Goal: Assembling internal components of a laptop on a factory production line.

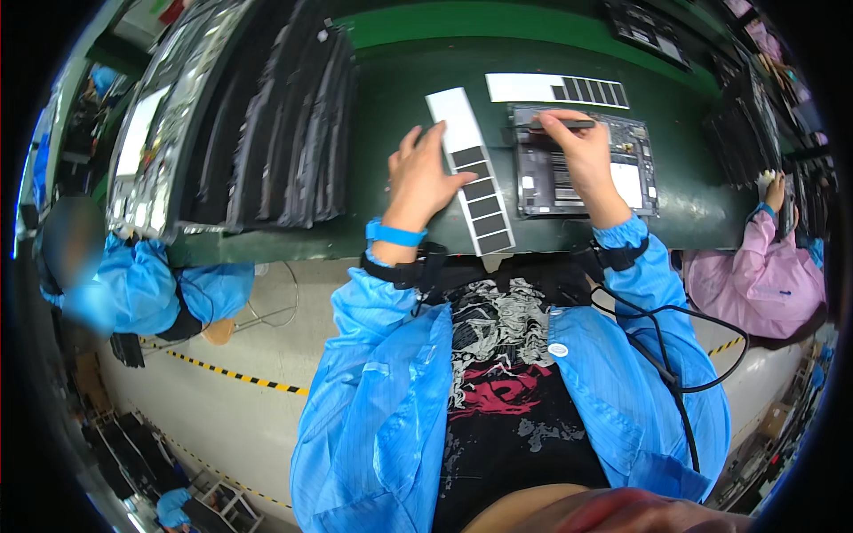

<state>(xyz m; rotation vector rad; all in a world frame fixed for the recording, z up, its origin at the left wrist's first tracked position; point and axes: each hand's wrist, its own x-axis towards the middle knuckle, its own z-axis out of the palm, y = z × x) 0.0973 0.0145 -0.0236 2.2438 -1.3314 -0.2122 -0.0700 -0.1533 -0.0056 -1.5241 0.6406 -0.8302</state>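
Observation:
My left hand [421, 180] is open, fingers spread, at the left side of a white strip [455, 120] that bears a row of black rectangular stickers. The thumb reaches over the strip's edge near the stickers. In my right hand [582, 160] is a slim dark tool that looks like tweezers [582, 124], gripped between thumb and fingers and pointing left. That hand is over the upper part of an opened laptop base [544, 182], whose circuit board and dark inner parts show. My palm and wrist cover some of its middle.
Another white strip with black stickers [524, 87] lies beyond the laptop base. Dark laptop parts stand stacked upright at left [293, 133] and right [737, 147] of the green table [391, 80]. Another device [647, 31] lies at the far right. Co-workers sit on both sides. A black cable [662, 351] hangs by my right sleeve.

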